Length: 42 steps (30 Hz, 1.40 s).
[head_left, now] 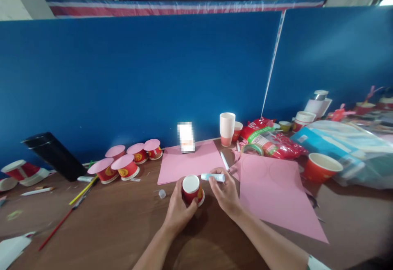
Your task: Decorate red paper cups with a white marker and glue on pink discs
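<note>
My left hand [179,210] is wrapped round a red paper cup [190,184] that stands upside down on the brown table, its pale base facing up. Between the fingers of my right hand [226,194] is a glue stick [213,177], white and light blue, pointing left toward the cup's upper edge; a small gap seems to separate them. A small clear cap [161,194] lies on the table left of the cup. Further left stand several upturned red cups [125,166] topped with pink paper discs [123,161].
Pink paper sheets [190,161] lie behind my hands and another pink sheet [270,192] lies at right. A black cylinder [55,155] leans at left near a red brush [58,230]. A red bag [273,139], a tall cup [227,128] and an orange cup [322,167] stand rightward.
</note>
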Available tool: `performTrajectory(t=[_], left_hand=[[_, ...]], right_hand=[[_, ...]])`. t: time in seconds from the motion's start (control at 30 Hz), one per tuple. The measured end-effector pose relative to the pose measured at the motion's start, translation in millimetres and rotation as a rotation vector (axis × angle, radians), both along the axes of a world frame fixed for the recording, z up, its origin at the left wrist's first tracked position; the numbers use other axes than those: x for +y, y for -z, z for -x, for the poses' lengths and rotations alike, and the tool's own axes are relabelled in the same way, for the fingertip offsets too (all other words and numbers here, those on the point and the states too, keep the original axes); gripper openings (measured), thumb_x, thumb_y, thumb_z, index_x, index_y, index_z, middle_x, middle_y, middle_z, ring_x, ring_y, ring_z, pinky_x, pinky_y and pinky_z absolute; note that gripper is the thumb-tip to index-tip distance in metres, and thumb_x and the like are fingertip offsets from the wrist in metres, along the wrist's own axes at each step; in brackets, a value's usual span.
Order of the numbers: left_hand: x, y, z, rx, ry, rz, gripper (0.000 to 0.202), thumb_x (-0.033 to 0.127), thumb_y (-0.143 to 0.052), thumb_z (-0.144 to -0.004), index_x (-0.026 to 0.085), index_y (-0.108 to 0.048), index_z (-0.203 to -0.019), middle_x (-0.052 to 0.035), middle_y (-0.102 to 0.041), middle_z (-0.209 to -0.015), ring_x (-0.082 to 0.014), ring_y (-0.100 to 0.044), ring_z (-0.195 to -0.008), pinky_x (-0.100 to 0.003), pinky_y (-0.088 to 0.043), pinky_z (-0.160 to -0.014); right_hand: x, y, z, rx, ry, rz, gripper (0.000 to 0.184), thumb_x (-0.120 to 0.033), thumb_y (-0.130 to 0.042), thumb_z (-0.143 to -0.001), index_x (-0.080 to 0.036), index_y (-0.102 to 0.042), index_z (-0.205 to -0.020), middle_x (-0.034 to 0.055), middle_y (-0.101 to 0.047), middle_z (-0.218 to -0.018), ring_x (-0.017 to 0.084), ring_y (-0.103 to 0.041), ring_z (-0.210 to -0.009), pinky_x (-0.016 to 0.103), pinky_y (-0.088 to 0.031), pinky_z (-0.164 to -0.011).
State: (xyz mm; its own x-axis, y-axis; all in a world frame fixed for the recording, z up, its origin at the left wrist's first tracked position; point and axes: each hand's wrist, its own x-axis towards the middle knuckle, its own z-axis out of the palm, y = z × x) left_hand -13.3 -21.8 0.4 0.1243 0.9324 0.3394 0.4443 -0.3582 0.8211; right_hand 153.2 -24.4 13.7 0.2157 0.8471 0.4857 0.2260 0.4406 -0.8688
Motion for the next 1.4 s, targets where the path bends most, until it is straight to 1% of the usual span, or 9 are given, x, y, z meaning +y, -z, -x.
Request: performTrajectory(t=[0.17,0.3,0.47,0.63,0.83,1.0,1.13,1.3,1.4], left_hand=[[-1,-1.1,0,-0.004,-0.001,0.009,0.055,0.020,-0.060,-0.066,0.017,-0.044,-0.118,-0.0095,-0.059,-0.112,-0.0250,-0.055,-0.106,-0.041,-0.041,-0.094],[-2,-2.3,0,0.000,0.012,0.016,0.051,0.023,-0.060,-0.068,0.017,-0.045,-0.117,-0.0078,-0.060,-0.109,-0.0231,-0.057,-0.100,-0.038,-0.044,-0.089],[-3,-3.0,0,0.013,0.019,0.015,0.051,0.022,-0.059,-0.069,0.018,-0.044,-0.118,-0.0074,-0.060,-0.109,-0.0222,-0.057,-0.099,-0.037,-0.044,-0.088],[-2,-5.5,-1,0.011,0.012,0.023,0.052,0.025,-0.061,-0.068,0.018,-0.045,-0.117,-0.0077,-0.061,-0.108,-0.0227,-0.058,-0.098,-0.037,-0.045,-0.087],[-1,-2.9,0,0.031,-0.009,0.021,0.054,0.025,-0.061,-0.069,0.017,-0.042,-0.119,-0.0094,-0.058,-0.112,-0.0238,-0.056,-0.104,-0.039,-0.042,-0.091],[-2,-4.2,0,0.044,0.015,0.038,0.051,0.028,-0.060,-0.071,0.018,-0.042,-0.118,-0.0085,-0.058,-0.110,-0.0227,-0.057,-0.100,-0.038,-0.044,-0.088],[-2,-4.9,0,0.054,0.012,0.036,0.051,0.028,-0.060,-0.071,0.017,-0.041,-0.117,-0.0089,-0.058,-0.109,-0.0231,-0.056,-0.100,-0.039,-0.044,-0.088],[0,-1.1,1,0.077,0.016,0.013,0.055,0.020,-0.057,-0.070,0.016,-0.038,-0.121,-0.0097,-0.055,-0.114,-0.0230,-0.053,-0.106,-0.040,-0.040,-0.094],[0,0.3,1,0.077,0.039,0.017,0.057,0.019,-0.057,-0.070,0.016,-0.036,-0.122,-0.0098,-0.054,-0.116,-0.0229,-0.052,-0.108,-0.040,-0.039,-0.095]], right_hand=[[-6,-1.9,-2,0.009,-0.064,0.004,0.010,-0.028,-0.052,-0.082,-0.019,-0.052,-0.079,-0.0007,-0.055,-0.068,0.011,-0.051,-0.057,0.021,-0.043,-0.053],[-13,-4.9,0,-0.079,-0.134,-0.069,0.004,-0.022,-0.054,-0.079,-0.019,-0.056,-0.081,0.0011,-0.058,-0.073,0.013,-0.053,-0.061,0.023,-0.045,-0.058],[-14,-7.5,3,-0.110,-0.127,-0.105,0.010,-0.017,-0.055,-0.076,-0.019,-0.057,-0.085,0.0025,-0.061,-0.078,0.015,-0.057,-0.068,0.024,-0.046,-0.064],[-13,-10.5,1,-0.161,-0.166,-0.072,0.006,-0.017,-0.054,-0.077,-0.019,-0.056,-0.082,0.0024,-0.060,-0.077,0.014,-0.056,-0.066,0.024,-0.046,-0.063],[-11,-8.3,-2,-0.159,-0.049,-0.085,0.004,-0.017,-0.053,-0.077,-0.019,-0.054,-0.080,0.0008,-0.059,-0.073,0.013,-0.054,-0.064,0.024,-0.044,-0.062],[-14,-6.1,-2,-0.191,-0.122,-0.142,0.007,-0.014,-0.054,-0.074,-0.019,-0.054,-0.080,0.0007,-0.058,-0.074,0.013,-0.054,-0.063,0.024,-0.043,-0.060],[-12,-5.5,-2,-0.255,-0.148,-0.176,0.009,-0.015,-0.055,-0.074,-0.019,-0.056,-0.082,0.0018,-0.059,-0.077,0.014,-0.056,-0.069,0.025,-0.044,-0.065],[-2,-0.8,-4,-0.099,-0.020,-0.094,0.003,-0.019,-0.055,-0.078,-0.019,-0.054,-0.080,0.0009,-0.058,-0.074,0.013,-0.053,-0.064,0.024,-0.043,-0.061],[0,1.7,-5,0.000,-0.062,-0.018,0.004,-0.023,-0.053,-0.081,-0.019,-0.052,-0.080,-0.0018,-0.054,-0.066,0.011,-0.047,-0.055,0.021,-0.039,-0.052]])
